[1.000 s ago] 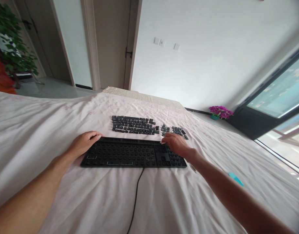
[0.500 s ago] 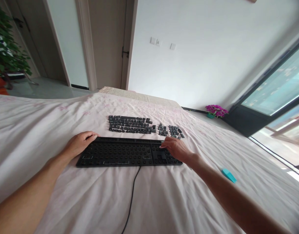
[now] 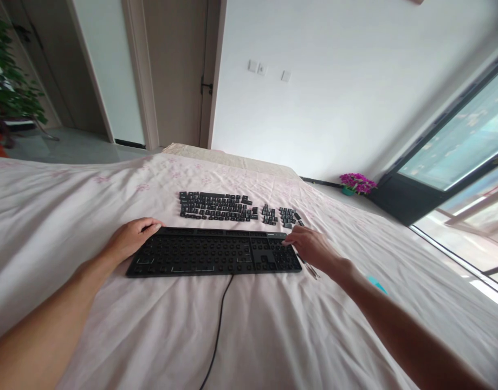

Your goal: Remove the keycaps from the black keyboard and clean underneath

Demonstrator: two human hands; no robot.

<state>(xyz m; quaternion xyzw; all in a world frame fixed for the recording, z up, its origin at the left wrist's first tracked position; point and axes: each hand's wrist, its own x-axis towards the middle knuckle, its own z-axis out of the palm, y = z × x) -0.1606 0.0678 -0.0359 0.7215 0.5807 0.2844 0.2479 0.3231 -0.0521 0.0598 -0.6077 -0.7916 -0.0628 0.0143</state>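
Observation:
A black keyboard (image 3: 212, 254) with its keycaps taken off lies on the pale pink bed sheet (image 3: 273, 325), its cable (image 3: 216, 336) running toward me. Beyond it, rows of loose black keycaps (image 3: 216, 206) are laid out, with smaller groups (image 3: 283, 215) to the right. My left hand (image 3: 130, 239) lies over the keyboard's far left corner, fingers curled on its edge. My right hand (image 3: 314, 248) hovers at the far right corner, fingers bent close together and pointing left. What they pinch is hidden. A thin metal tool (image 3: 310, 269) lies on the sheet under that hand.
A small teal object (image 3: 374, 283) lies on the sheet right of my right forearm. The bed ends at a white wall with a door (image 3: 175, 76). Purple flowers (image 3: 357, 183) stand on the floor by a large window (image 3: 456, 141). A green plant (image 3: 8, 92) is at far left.
My right hand has moved right, from over the keyboard's right key block to its far right corner. My left hand has stayed on the left corner.

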